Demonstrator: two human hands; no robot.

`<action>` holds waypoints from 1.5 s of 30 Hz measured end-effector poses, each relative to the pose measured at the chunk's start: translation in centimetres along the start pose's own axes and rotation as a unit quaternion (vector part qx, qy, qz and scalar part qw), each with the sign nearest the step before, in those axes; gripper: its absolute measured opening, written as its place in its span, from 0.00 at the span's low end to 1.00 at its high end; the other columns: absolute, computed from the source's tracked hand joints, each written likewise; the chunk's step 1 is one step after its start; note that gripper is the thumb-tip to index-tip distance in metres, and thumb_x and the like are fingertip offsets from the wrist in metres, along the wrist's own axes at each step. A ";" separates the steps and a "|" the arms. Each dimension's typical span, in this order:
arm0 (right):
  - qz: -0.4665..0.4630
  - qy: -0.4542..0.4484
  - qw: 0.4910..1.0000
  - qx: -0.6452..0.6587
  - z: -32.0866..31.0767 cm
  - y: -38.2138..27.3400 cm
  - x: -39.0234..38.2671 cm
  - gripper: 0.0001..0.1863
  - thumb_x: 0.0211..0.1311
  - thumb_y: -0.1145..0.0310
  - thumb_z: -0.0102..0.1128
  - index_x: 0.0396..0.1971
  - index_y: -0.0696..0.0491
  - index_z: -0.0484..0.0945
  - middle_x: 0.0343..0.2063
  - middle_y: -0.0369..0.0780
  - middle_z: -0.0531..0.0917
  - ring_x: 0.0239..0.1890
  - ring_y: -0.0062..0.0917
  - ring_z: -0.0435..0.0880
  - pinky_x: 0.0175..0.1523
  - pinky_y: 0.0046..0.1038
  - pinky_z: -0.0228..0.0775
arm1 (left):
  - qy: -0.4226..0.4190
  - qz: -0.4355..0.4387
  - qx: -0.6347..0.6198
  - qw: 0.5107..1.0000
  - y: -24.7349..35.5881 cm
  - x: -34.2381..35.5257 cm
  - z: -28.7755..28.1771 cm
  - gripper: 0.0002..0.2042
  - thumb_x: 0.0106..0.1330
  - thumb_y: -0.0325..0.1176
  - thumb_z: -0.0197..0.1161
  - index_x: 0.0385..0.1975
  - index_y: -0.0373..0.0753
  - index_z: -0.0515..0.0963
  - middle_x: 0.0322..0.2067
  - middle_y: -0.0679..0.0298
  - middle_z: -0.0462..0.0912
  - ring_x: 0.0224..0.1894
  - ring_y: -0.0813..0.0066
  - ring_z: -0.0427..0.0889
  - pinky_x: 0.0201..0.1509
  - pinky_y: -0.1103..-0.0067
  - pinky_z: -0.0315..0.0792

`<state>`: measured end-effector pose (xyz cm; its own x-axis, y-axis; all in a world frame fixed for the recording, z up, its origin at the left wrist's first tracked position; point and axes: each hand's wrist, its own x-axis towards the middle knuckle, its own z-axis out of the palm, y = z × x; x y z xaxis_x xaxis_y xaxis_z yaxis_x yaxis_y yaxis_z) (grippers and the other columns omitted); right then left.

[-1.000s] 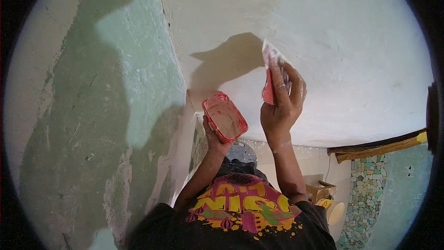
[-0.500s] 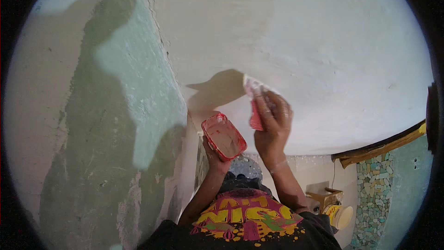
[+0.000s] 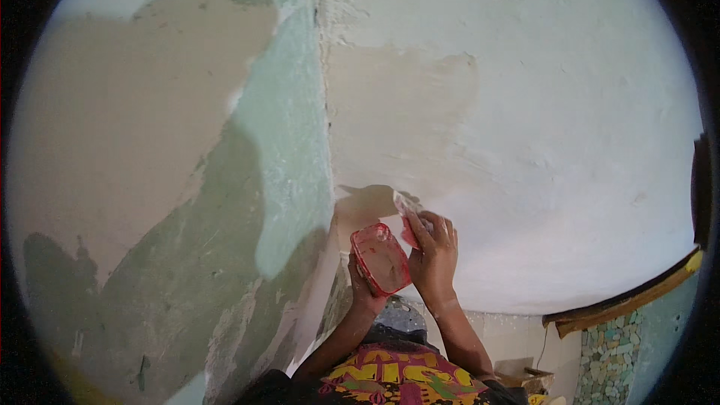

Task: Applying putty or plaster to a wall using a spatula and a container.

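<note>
My left hand (image 3: 363, 286) is wrapped round a red rectangular plastic tub (image 3: 382, 264) from its left side and underneath. Pale putty coats the inside of the tub, with a whitish lump at its far end. Beside the tub, my right hand (image 3: 437, 255) grips a red putty spreader (image 3: 407, 226) smeared with white putty. The spreader's pale edge points up and to the left, over its shadow on the wall. I cannot tell whether that edge touches the wall.
A pale wall (image 3: 555, 142) with a beige putty patch (image 3: 397, 97) rises ahead. A green wall (image 3: 292, 142), partly coated beige, meets it in a rough corner on the left. At lower right are a wooden edge (image 3: 622, 296), stone-chip cladding (image 3: 609, 352) and a wooden stool (image 3: 538, 383).
Both hands have come lower in the view, and the spreader has come down close to the tub. The view has shifted, so the wall corner now sits further right.
</note>
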<state>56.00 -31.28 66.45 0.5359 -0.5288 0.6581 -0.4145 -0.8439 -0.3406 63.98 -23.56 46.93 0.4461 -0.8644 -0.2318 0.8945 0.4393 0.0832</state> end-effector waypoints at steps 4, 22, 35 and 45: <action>0.095 -0.053 0.975 0.192 -0.8 -0.3 -1.1 0.23 0.55 0.85 0.57 0.52 0.55 0.84 0.42 0.45 0.83 0.39 0.41 0.83 0.43 0.33 0.75 | -0.001 0.037 0.037 0.999 0.1 -0.8 3.4 0.35 0.72 0.67 0.51 0.69 0.47 0.68 0.65 0.61 0.75 0.67 0.58 0.75 0.71 0.58 0.69; 0.062 -0.186 0.981 0.005 3.6 1.0 -4.0 0.12 0.64 0.58 0.62 0.39 0.50 0.81 0.26 0.45 0.83 0.26 0.49 0.84 0.32 0.48 0.78 | -0.033 0.091 0.119 0.988 1.5 0.6 0.7 0.31 0.76 0.60 0.49 0.68 0.43 0.70 0.64 0.59 0.77 0.65 0.59 0.77 0.68 0.59 0.74; 0.075 -0.323 0.943 -0.016 6.2 5.9 -5.1 0.28 0.63 0.59 0.63 0.61 0.54 0.74 0.28 0.49 0.88 0.30 0.47 0.88 0.35 0.47 0.80 | -0.116 0.112 0.179 0.971 -0.5 0.4 5.8 0.32 0.75 0.60 0.52 0.68 0.43 0.70 0.64 0.59 0.77 0.66 0.59 0.76 0.71 0.59 0.71; 0.128 -0.358 0.913 0.145 4.3 5.0 -4.3 0.26 0.65 0.55 0.63 0.60 0.50 0.76 0.36 0.56 0.87 0.39 0.53 0.87 0.45 0.46 0.80 | -0.093 0.098 0.169 0.976 0.3 0.0 3.8 0.32 0.75 0.60 0.54 0.68 0.42 0.70 0.63 0.56 0.77 0.66 0.56 0.76 0.68 0.58 0.74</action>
<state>54.82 -33.58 59.03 0.8350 -0.5488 -0.0409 -0.4379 -0.6175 -0.6534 64.39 -24.34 50.67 0.5799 -0.8147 -0.0012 0.7355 0.5229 0.4307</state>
